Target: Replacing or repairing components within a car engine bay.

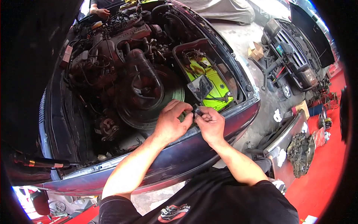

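Observation:
My right hand (212,126) is closed on a small dark part (197,111) above the car's front edge. Just left of it, my left hand (172,122) has curled fingers, thumb and index close to that part; what they hold, if anything, is too small to make out. Behind both hands lies the round spare wheel (126,108) in the engine bay. To its right, a yellow-green reservoir bag (220,87) sits in a framed compartment, with a small rectangular panel (199,86) on it.
Another person's hand (102,12) is at the bay's far left. The dark fender (238,127) runs below my hands. On the right stand a detached front end (294,56), a cardboard box (255,50) and a metal transmission-like part (300,156). A strut (41,162) crosses the lower left.

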Action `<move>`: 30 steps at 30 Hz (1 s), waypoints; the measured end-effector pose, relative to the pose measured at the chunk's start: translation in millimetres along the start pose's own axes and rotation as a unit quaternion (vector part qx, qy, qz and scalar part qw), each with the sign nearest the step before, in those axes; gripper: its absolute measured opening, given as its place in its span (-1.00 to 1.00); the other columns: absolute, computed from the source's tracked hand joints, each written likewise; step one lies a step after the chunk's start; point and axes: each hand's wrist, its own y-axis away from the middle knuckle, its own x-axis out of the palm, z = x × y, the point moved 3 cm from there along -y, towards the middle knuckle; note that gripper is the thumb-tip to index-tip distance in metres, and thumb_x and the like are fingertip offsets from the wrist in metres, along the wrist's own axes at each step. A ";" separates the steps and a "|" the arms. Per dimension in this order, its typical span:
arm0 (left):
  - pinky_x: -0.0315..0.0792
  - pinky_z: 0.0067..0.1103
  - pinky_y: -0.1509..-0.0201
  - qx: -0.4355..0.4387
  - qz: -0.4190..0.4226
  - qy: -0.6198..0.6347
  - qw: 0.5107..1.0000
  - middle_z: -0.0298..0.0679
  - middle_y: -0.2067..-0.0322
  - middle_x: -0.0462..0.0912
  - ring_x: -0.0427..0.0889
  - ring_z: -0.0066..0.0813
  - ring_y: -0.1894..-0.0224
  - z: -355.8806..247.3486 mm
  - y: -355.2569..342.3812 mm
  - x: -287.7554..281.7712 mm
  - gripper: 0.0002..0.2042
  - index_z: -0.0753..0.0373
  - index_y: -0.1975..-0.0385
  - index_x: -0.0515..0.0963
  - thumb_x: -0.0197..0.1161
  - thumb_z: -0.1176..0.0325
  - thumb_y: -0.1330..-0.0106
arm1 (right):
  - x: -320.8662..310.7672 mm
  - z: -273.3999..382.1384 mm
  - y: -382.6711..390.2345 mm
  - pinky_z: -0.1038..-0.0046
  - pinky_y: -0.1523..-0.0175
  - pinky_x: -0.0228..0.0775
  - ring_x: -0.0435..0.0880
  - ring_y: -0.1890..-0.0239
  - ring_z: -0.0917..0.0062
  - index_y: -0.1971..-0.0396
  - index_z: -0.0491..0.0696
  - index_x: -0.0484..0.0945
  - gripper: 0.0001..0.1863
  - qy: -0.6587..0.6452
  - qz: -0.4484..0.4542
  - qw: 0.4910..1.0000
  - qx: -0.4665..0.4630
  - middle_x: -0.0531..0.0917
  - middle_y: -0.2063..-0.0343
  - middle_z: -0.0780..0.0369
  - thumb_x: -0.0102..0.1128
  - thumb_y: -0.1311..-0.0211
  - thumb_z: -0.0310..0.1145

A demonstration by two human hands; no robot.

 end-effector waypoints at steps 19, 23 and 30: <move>0.54 -0.22 0.11 0.086 0.049 -0.164 0.981 -0.05 0.30 0.57 0.61 0.02 0.18 4.8 3.1 7.4 -0.85 0.29 0.26 0.50 0.31 0.51 -0.23 | -0.3 13.9 1.8 0.50 0.27 0.61 0.79 0.40 0.52 0.23 -0.18 0.66 -0.77 0.141 0.012 0.982 -0.123 0.80 0.21 0.12 0.38 -0.07 -0.65; 0.54 -0.32 0.01 -0.143 0.099 -0.035 0.984 -0.05 0.24 0.62 0.66 -0.10 0.12 16.2 3.8 9.9 -0.87 0.34 0.17 0.51 0.23 0.44 -0.39 | -0.8 14.8 -0.2 0.53 0.36 0.52 0.69 0.52 0.60 0.24 -0.15 0.68 -0.79 0.145 0.015 0.987 -0.063 0.73 0.48 0.22 0.42 -0.08 -0.61; 0.44 -0.38 -0.38 -0.046 0.099 0.043 0.993 -0.23 -0.06 0.72 0.56 -0.22 -0.30 11.4 -7.5 -8.5 -0.48 0.17 -0.28 0.56 0.32 0.53 -0.27 | -1.4 7.1 -1.9 0.59 0.41 0.42 0.54 0.56 0.78 0.16 -0.16 0.63 -0.80 0.071 0.058 0.995 0.036 0.60 0.63 0.34 0.36 -0.21 -0.60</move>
